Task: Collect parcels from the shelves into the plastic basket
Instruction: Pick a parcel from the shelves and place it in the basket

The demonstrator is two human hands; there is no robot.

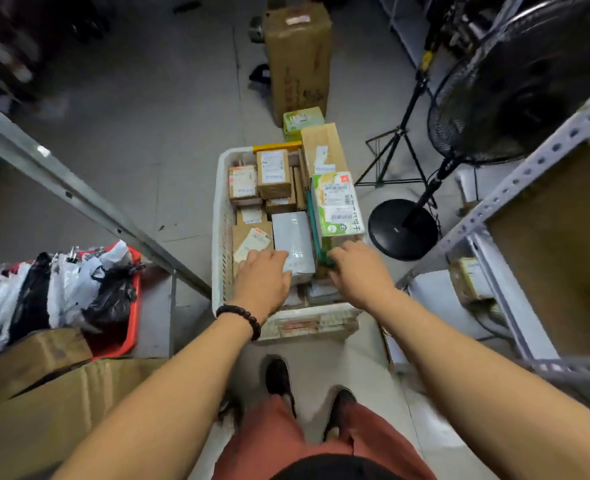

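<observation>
Basket (221, 216) sits on the floor between the shelves (529, 168), right in front of my feet, and it's packed to the rim with parcels; a green-white box (336, 206) rides up on its right edge. I'd call collection mostly done, now just settling the load. At least one parcel (468, 278) remains on the low right shelf, so there's some picking left. Left hand (262, 278): fingers together, laid on the near end of a grey parcel (291, 233); can't tell if it's gripping. Right hand (359, 271): fingers bent by the green handle (312, 220), tips hidden and blurred, so I can't tell the grip. The basket's near corner is hidden behind my hands, the upper shelves are cut off, and the labels are unreadable.
</observation>
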